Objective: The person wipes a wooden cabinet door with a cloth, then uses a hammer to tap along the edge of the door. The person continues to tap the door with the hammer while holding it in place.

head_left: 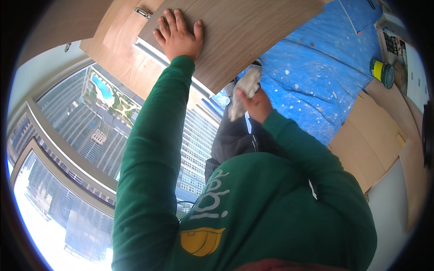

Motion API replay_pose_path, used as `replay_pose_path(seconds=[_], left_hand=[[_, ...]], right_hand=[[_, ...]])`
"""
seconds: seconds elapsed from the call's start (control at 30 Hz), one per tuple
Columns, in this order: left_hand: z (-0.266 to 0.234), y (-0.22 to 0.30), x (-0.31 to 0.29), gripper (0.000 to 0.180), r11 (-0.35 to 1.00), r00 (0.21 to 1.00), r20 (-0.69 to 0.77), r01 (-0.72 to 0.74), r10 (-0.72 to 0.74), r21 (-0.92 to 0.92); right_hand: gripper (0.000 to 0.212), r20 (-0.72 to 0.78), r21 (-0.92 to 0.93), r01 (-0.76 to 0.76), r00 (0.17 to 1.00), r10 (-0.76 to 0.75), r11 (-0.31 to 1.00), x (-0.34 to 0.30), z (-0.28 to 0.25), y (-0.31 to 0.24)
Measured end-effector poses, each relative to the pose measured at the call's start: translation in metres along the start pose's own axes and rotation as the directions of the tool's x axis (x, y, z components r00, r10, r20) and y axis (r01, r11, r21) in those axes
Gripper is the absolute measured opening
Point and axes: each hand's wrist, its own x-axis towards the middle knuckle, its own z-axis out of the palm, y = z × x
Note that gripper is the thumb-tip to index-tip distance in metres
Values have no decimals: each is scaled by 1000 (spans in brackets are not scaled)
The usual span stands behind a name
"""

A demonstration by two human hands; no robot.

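My left hand lies flat with fingers spread on a brown wood-grain panel, close to its left edge. A pale strip runs along that edge. My right hand is closed round a crumpled off-white rag, which hangs beside the panel's near right edge, above my dark trousers. Whether the rag touches the panel, I cannot tell. A metal hinge shows at the panel's upper left, on a lighter wooden surface.
Blue plastic sheeting with white specks covers the floor at right. Flattened cardboard and a dark bucket with a yellow label are at far right. At left, a framed window overlooks tall buildings and a pool.
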Motion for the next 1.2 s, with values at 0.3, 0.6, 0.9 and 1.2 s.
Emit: replay_pose_path(seconds=[0.3, 0.6, 0.9, 1.2], left_hand=[[1, -4, -3, 81, 1000, 999, -34, -5, 6, 18], [-2, -12, -5, 80, 1000, 998, -63, -20, 20, 12], [5, -7, -4, 79, 999, 1000, -25, -18, 19, 34], [1, -6, -1, 82, 999, 1000, 12, -21, 21, 30]], right_hand=[[33, -168, -139, 376, 903, -396, 916, 13, 45, -28], [31, -229, -149, 266, 928, -295, 952, 33, 11, -24], [29, -156, 84, 275, 953, -260, 958, -4, 73, -26], [38, -534, 172, 152, 845, -38, 973, 73, -17, 6]])
